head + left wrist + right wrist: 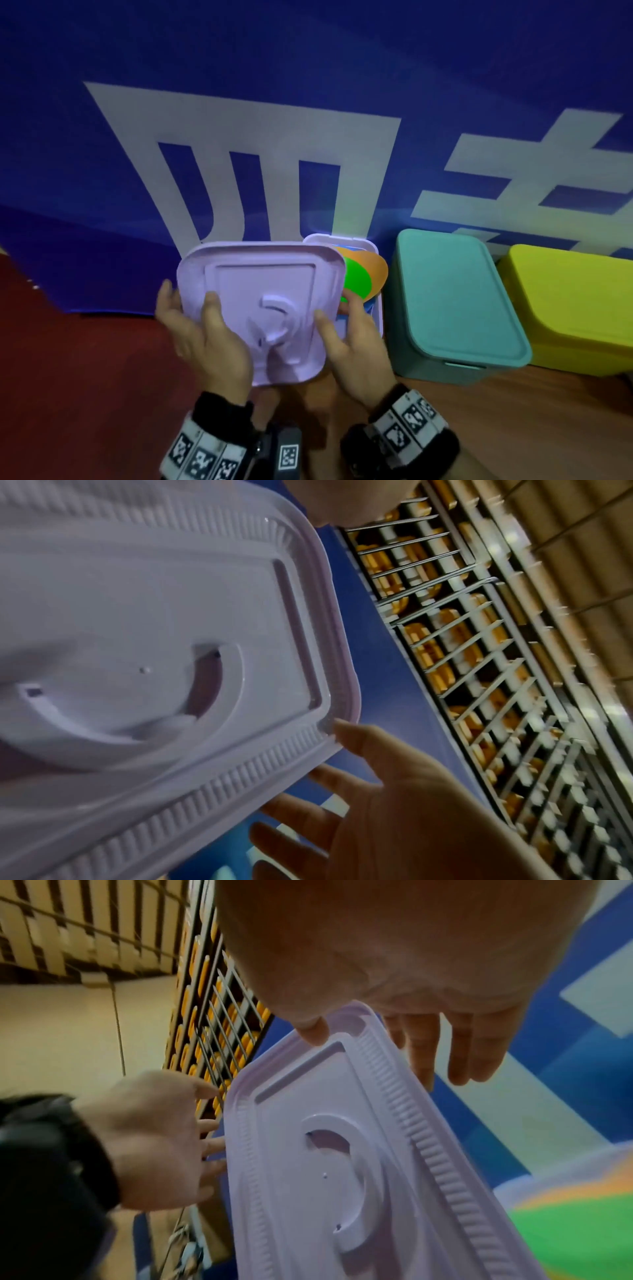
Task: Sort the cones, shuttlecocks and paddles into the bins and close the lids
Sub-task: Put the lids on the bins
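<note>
I hold a lilac lid (260,291) tilted up in both hands, its ribbed underside and moulded handle recess facing me. My left hand (191,325) grips its left edge, thumb on the near face and fingers (301,813) behind the rim. On the right edge is my right hand (346,329), thumb pressed on the face and fingers (455,1056) behind. Behind the lid (325,1150) stands the open lilac bin (373,246), holding an orange cone (375,270) and a green cone (356,281). Most of the bin is hidden by the lid (137,615).
A teal bin (452,294) with its lid on stands right of the lilac bin, and a yellow bin (575,301) with its lid on stands beyond it. A blue banner (274,102) with white characters rises behind. Red floor (85,377) lies to the left.
</note>
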The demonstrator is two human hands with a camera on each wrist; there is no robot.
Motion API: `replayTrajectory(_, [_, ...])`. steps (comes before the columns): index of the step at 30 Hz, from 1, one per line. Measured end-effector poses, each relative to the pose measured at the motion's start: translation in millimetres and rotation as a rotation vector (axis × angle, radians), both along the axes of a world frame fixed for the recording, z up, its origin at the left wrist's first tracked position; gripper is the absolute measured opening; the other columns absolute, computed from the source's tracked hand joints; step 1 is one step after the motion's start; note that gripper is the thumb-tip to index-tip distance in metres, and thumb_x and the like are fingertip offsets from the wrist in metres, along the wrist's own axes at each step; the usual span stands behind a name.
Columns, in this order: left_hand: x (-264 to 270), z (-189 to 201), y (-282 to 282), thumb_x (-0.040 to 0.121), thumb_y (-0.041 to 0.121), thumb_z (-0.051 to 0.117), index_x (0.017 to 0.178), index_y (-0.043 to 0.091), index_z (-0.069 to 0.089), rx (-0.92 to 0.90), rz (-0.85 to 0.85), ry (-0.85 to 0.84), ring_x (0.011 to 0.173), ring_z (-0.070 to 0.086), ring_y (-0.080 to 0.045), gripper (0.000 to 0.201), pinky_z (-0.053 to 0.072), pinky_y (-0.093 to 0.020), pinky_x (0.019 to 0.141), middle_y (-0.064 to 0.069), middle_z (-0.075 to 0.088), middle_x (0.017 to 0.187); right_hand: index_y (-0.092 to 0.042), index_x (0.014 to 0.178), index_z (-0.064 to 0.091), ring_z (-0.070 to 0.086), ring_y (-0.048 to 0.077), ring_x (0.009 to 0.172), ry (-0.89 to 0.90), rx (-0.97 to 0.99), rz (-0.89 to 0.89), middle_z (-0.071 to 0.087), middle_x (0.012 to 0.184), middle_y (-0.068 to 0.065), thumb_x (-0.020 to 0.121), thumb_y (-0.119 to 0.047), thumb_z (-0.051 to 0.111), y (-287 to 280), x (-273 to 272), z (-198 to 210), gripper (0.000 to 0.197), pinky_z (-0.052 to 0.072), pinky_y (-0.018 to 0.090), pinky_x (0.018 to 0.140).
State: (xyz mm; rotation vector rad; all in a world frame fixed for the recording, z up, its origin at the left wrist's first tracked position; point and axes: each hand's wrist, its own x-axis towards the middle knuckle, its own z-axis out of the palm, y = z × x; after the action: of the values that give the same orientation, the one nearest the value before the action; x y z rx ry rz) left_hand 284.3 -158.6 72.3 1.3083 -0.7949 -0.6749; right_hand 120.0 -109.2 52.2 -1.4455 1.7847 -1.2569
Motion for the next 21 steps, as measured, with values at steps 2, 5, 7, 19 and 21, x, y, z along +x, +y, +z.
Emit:
replayTrajectory(2, [-10.5, 25.9, -11.4, 0.089, 0.047, 0.044, 0.146, 0.034, 0.038, -0.102, -0.070, 0.013, 0.134, 0.046, -0.017, 0.060, 0.039, -0.042, 0.110, 0.003, 0.049, 0.145, -0.046, 0.141, 0.036, 0.058, -0.003, 0.114, -0.086, -0.084, -0.024, 0.060, 0.126, -0.025, 0.091, -0.060, 0.047, -5.3, -19.6, 32.3, 0.053, 0.046, 0.020, 0.092])
replayTrajectory(5, [-30.6, 56.9, -22.8, 0.102, 0.042, 0.031, 0.140, 0.031, 0.050, -0.229, -0.199, 0.085, 0.130, 0.049, -0.007, 0.043, 0.039, -0.022, 0.104, 0.010, 0.056, 0.139, -0.047, 0.128, 0.050, 0.057, -0.004, 0.115, -0.239, -0.235, -0.083, 0.060, 0.125, -0.025, 0.096, -0.059, 0.037, -13.5, -45.9, 74.1, 0.036, 0.043, 0.021, 0.099])
replayTrajectory(7, [-43.5, 64.3, -29.6, 0.104, 0.040, 0.026, 0.129, 0.025, 0.054, -0.284, -0.272, 0.174, 0.125, 0.055, -0.009, 0.041, 0.040, -0.024, 0.104, 0.003, 0.060, 0.133, -0.035, 0.106, 0.059, 0.066, 0.007, 0.100, -0.439, -0.293, -0.119, 0.071, 0.105, -0.007, 0.093, -0.063, 0.036, -20.0, -59.1, 94.6, 0.038, 0.050, 0.030, 0.089])
replayTrajectory(19, [-71.8, -63.6, -84.2, 0.067, 0.008, 0.048, 0.110, 0.020, 0.051, -0.013, -0.749, -0.073, 0.132, 0.046, 0.000, 0.045, 0.036, -0.022, 0.106, 0.001, 0.045, 0.150, -0.030, 0.135, 0.042, 0.045, 0.005, 0.129, -0.079, 0.127, -0.030, 0.046, 0.140, -0.008, 0.075, -0.025, 0.058, -47.3, -118.8, -27.5, 0.062, 0.033, 0.032, 0.113])
replayTrajectory(21, [-70.3, -87.9, -84.6, 0.068, 0.015, 0.049, 0.128, 0.030, 0.051, 0.093, -0.742, -0.274, 0.131, 0.047, -0.008, 0.062, 0.037, -0.021, 0.103, 0.007, 0.044, 0.150, -0.025, 0.147, 0.033, 0.021, 0.015, 0.149, -0.020, 0.242, -0.041, 0.025, 0.159, 0.004, 0.075, -0.030, 0.056, -55.3, -112.2, -50.8, 0.076, 0.016, 0.024, 0.119])
